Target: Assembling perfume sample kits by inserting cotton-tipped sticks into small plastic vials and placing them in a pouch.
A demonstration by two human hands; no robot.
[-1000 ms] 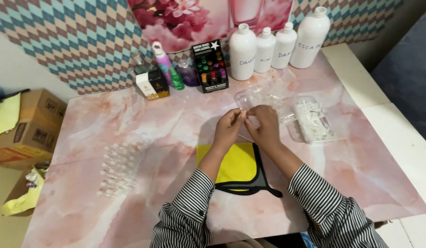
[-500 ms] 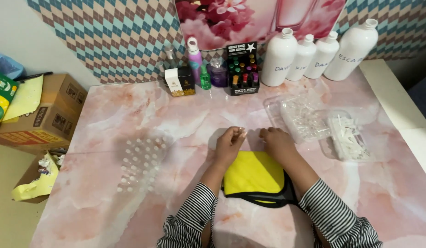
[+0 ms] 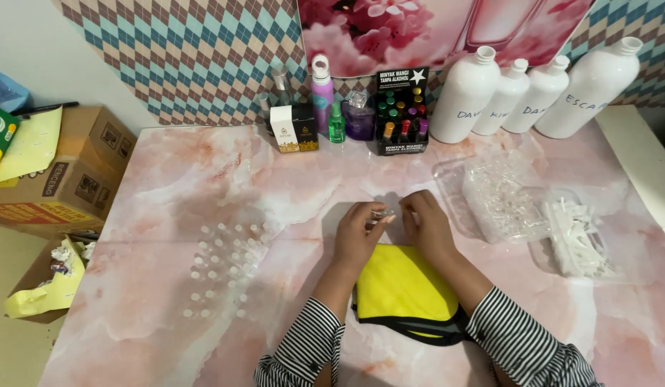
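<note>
Near the middle of the pink marbled tabletop (image 3: 167, 301), just beyond a yellow cloth (image 3: 402, 288), the left hand (image 3: 359, 233) and right hand (image 3: 425, 223) meet, fingers pinched together on a tiny clear vial (image 3: 381, 213), with rows of small vials (image 3: 225, 266) standing toward the left edge.

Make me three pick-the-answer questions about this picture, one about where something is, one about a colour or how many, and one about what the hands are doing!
1. Where is the yellow cloth?
A. Between the forearms
B. On the cardboard box
C. Behind the bottles

2. How many big white bottles stand at the back?
A. Two
B. Four
C. Six

3. What are the left hand and right hand doing?
A. Lying flat and apart
B. Holding something tiny between the fingers
C. Lifting a bottle

Answers: 1 A, it lies between the striped sleeves; 2 B, four stand in a row; 3 B, fingertips meet around a small clear piece.
</note>
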